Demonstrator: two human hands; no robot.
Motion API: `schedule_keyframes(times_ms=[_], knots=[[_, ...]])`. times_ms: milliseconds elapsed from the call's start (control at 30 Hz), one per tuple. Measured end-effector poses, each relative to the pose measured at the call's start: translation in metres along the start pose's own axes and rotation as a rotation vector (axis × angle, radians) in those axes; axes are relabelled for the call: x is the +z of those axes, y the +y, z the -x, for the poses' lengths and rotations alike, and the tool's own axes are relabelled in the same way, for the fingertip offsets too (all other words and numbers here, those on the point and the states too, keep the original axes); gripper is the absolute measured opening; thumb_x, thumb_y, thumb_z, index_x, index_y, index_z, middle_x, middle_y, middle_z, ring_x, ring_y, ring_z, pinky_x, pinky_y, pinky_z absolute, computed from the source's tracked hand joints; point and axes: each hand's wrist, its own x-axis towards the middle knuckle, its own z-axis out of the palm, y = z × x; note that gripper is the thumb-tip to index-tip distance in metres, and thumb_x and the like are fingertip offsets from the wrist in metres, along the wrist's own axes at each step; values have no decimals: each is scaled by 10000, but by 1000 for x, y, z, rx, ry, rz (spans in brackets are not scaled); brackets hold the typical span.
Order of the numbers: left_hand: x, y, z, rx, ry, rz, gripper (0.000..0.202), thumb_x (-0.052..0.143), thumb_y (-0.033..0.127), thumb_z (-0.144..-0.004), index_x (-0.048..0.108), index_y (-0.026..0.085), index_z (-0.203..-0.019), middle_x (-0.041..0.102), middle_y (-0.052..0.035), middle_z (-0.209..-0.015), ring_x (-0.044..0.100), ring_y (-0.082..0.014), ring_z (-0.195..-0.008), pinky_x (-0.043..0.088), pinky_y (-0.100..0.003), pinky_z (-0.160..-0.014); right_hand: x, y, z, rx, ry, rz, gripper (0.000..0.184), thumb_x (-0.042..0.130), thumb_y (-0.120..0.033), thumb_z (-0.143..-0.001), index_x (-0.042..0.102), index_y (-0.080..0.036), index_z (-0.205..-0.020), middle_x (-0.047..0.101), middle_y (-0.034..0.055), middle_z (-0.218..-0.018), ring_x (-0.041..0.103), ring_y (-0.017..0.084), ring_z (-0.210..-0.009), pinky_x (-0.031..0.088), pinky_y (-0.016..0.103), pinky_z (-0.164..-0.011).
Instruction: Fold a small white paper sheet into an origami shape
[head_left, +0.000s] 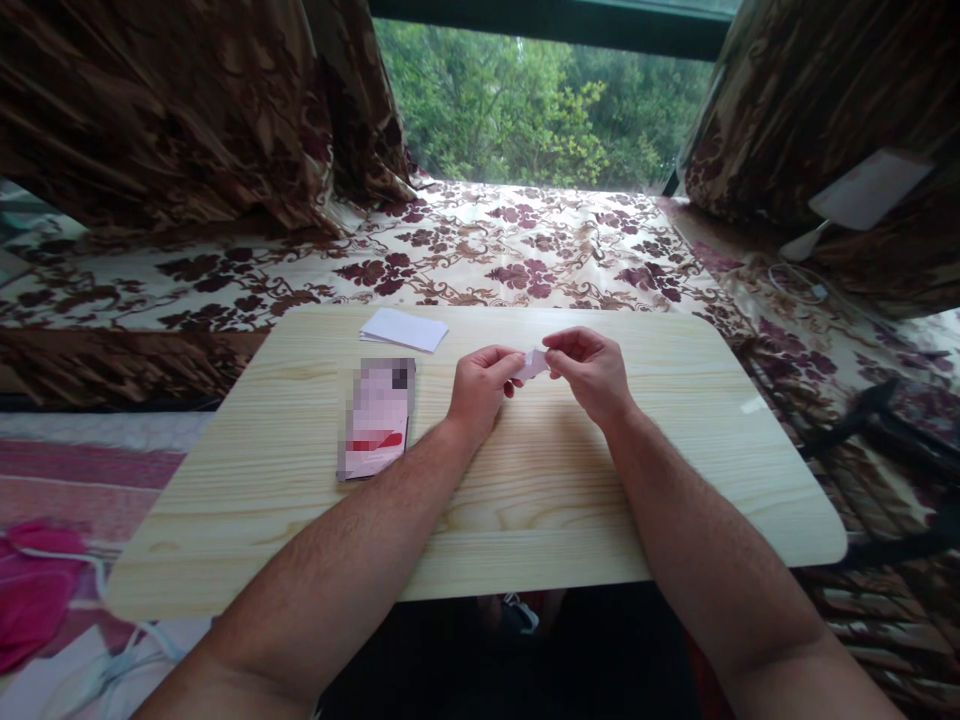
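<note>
A small folded piece of white paper (pixel 533 363) is held up between my two hands, over the far middle of the wooden table (pixel 540 500). My left hand (pixel 484 380) pinches its left end between thumb and fingers. At the other end, the thumb and fingertips of my right hand (pixel 591 368) close on the paper's right edge. Part of the paper is hidden behind my fingers. To the left of my hands lies a small stack of white paper sheets (pixel 405 330), near the table's far edge.
A phone-shaped pink object (pixel 377 415), partly blurred out, lies left of my left forearm. Beyond the table stretches a ledge with floral cloth (pixel 517 245) below a window. A white lamp (pixel 870 190) stands at the right. Pink fabric (pixel 37 590) lies low on the left.
</note>
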Motion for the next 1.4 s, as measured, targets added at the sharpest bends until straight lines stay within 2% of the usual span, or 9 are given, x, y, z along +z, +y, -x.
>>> schedule_keyframes(times_ms=[267, 500, 633, 767, 867, 967, 1067, 1167, 1400], knots=[[0, 0, -1, -39, -27, 73, 305, 632, 426, -786, 721, 135, -778, 673, -56, -641, 564, -132, -525, 364, -241, -442, 0, 2, 0, -7, 18, 34, 154, 726, -259, -721, 726, -168, -845, 690, 2, -683, 580, 113, -546, 506, 258, -525], [0, 1, 1, 35, -30, -26, 271, 734, 415, -741, 703, 148, -703, 628, -19, -605, 520, -105, -536, 358, -224, -458, 1, 0, 0, -19, 18, 45, 122, 723, -244, -713, 725, -163, -804, 675, -8, -641, 567, 105, -522, 480, 245, -505], [1, 0, 1, 44, -13, -29, 255, 783, 361, -692, 730, 153, -829, 653, -15, -653, 555, -113, -579, 376, -220, -478, 1, 1, 0, -13, 66, 24, 109, 706, -224, -718, 708, -163, -808, 657, -14, -614, 572, 107, -516, 459, 240, -494], [1, -1, -2, 87, 81, 5, 318, 791, 320, -671, 711, 166, -938, 649, 4, -649, 567, -117, -587, 395, -225, -503, 1, 1, 0, 31, 44, 26, 132, 720, -228, -697, 662, -167, -799, 637, -22, -609, 572, 109, -519, 479, 243, -504], [-1, 0, -4, 105, 137, 1, 323, 788, 310, -665, 716, 169, -946, 633, 16, -641, 542, -105, -571, 391, -225, -512, 1, 1, -1, 76, 18, 7, 266, 754, -261, -672, 655, -172, -902, 678, -3, -744, 591, 115, -590, 498, 233, -505], [-2, 0, -4, 120, 92, -37, 273, 768, 307, -695, 749, 161, -924, 612, 16, -623, 494, -89, -549, 371, -226, -516, 0, 1, -1, 124, -29, -12, 346, 743, -352, -712, 680, -185, -1008, 704, 29, -912, 616, 127, -692, 510, 223, -516], [-3, -1, -3, 130, 3, -47, 295, 760, 300, -722, 762, 166, -985, 625, 9, -645, 477, -81, -560, 366, -223, -529, -1, 0, 0, 137, -97, 22, 252, 717, -387, -757, 714, -162, -870, 681, 16, -743, 568, 108, -601, 464, 214, -492], [-3, -2, -3, 119, -20, -15, 372, 792, 295, -698, 747, 169, -1045, 635, 10, -673, 484, -77, -566, 381, -218, -533, 1, -1, 3, 126, -137, 57, 188, 720, -331, -755, 684, -149, -727, 615, -14, -584, 493, 83, -492, 392, 214, -455], [-2, 3, -4, -60, -19, 220, 382, 743, 377, -735, 713, 159, -1048, 660, -20, -757, 587, -108, -623, 481, -244, -590, 9, -2, 8, 127, -103, 50, 152, 702, -300, -756, 646, -167, -708, 580, -37, -524, 486, 87, -450, 381, 225, -452]])
